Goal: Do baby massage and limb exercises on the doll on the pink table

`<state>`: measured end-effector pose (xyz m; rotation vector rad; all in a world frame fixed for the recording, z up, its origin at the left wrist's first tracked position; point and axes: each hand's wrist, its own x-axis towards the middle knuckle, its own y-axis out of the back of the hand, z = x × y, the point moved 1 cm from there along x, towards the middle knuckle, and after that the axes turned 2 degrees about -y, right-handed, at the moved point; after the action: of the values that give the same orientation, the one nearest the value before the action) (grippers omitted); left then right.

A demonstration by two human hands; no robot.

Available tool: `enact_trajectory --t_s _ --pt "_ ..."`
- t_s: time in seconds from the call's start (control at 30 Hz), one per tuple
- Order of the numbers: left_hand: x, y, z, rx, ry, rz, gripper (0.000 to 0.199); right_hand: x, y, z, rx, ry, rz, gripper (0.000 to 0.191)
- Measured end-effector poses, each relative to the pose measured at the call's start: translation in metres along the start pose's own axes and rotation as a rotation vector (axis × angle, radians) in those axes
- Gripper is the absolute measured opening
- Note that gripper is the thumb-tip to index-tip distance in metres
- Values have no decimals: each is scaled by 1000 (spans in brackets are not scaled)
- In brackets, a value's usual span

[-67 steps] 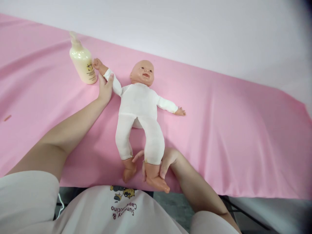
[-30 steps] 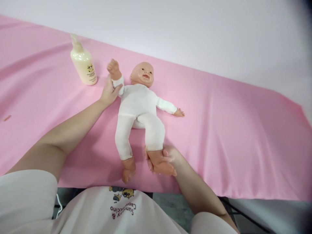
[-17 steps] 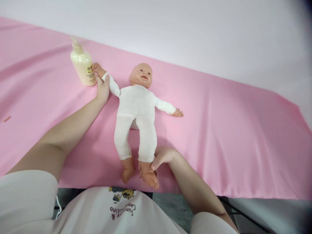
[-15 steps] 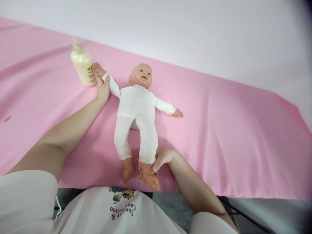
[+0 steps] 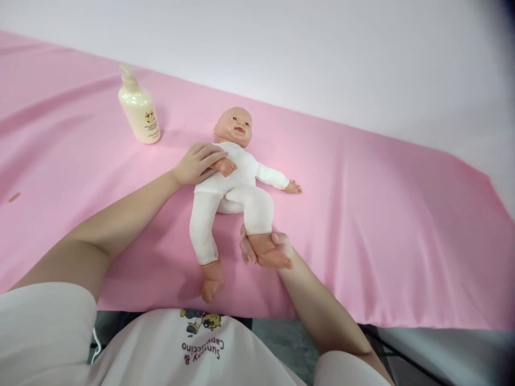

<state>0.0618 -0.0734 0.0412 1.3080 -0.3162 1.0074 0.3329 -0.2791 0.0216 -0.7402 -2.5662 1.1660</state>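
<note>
A baby doll [image 5: 241, 166] with a bald head and a white cloth body lies on its back, head away from me. My left hand [image 5: 199, 163] is closed over the doll's arm on the left, which lies folded across the chest with its small hand showing past my fingers. Around the ankle of the leg on the right, my right hand [image 5: 250, 249] is wrapped from beneath, and that leg is bent and raised. The other leg lies straight toward me. The doll's far arm stretches out to the right.
A pink cloth [image 5: 386, 230] with folds covers the table. A cream pump bottle [image 5: 140, 115] stands at the upper left, beyond my left forearm. A small brownish strip [image 5: 14, 197] lies at the far left. Behind the table is a white surface [image 5: 281, 48].
My left hand has brought the doll's arm from beside the bottle in across the chest. My right hand has lifted the doll's leg up and to the right, bending it.
</note>
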Motion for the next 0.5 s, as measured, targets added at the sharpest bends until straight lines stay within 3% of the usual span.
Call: enact_trajectory --t_s 0.1,0.2,0.3,0.4,0.5 --pt "4 1 11 59 -57 -45 43 8 -11 -13 29 84 160 52" --pt "7 1 14 88 -79 -64 37 15 -15 -20 58 113 371 43" --pt "8 2 15 78 -68 -70 34 18 -15 -20 38 100 497 38" --pt "8 2 15 51 -58 -65 34 18 -18 -17 8 63 487 45" --pt "6 1 14 27 -5 -37 42 16 -22 -14 -18 48 344 53"
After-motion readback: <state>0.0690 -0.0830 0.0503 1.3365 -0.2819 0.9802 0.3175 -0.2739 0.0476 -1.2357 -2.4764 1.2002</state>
